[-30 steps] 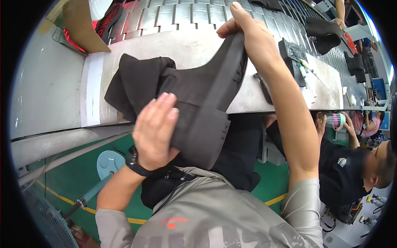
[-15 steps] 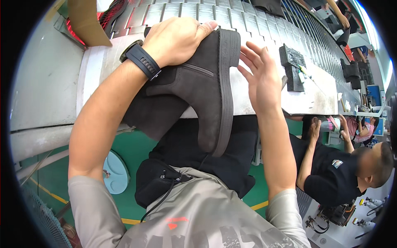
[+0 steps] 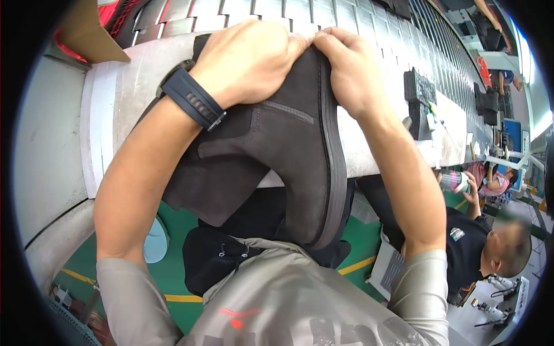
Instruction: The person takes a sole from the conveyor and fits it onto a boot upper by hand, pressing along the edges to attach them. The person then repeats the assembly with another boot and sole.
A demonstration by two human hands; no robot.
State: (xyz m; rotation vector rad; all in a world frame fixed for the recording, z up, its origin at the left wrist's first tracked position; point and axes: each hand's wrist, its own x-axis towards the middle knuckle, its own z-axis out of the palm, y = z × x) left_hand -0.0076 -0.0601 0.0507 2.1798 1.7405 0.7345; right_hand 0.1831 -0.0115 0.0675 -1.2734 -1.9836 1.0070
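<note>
Head view, the one we have: one dark boot (image 3: 300, 167) in work, lying on its side across the near edge of the worktop (image 3: 138, 81), toe end (image 3: 309, 230) out past that edge above the person's lap. We can't tell how much weight the worktop takes and how much the hands carry.

Grip: left hand (image 3: 248, 60) is closed over the back of the boot near the heel (image 3: 311, 69); right hand (image 3: 352, 72) has its fingers curled in, tips pinched together at the heel end, meeting the left thumb. Whatever sits between those tips is hidden from us.

Why so: we judge the left hand braces the boot while the right works finely at the same spot. Letting the toe hang toward the body probably brings the heel end out to where both hands meet comfortably. Side-lying also leaves the zip (image 3: 288, 111) facing up, uncovered.

Direction: we read the foot's long axis as running nearly straight from the heel, far side, to the toe, nearest the person. Sole (image 3: 336, 196) faces right; shaft goes off left under the left forearm. Dark material (image 3: 219, 190) droops below; folded shaft or separate piece, we can't tell.

Black block (image 3: 420, 92) lies right of the right forearm, apart from the boot.
</note>
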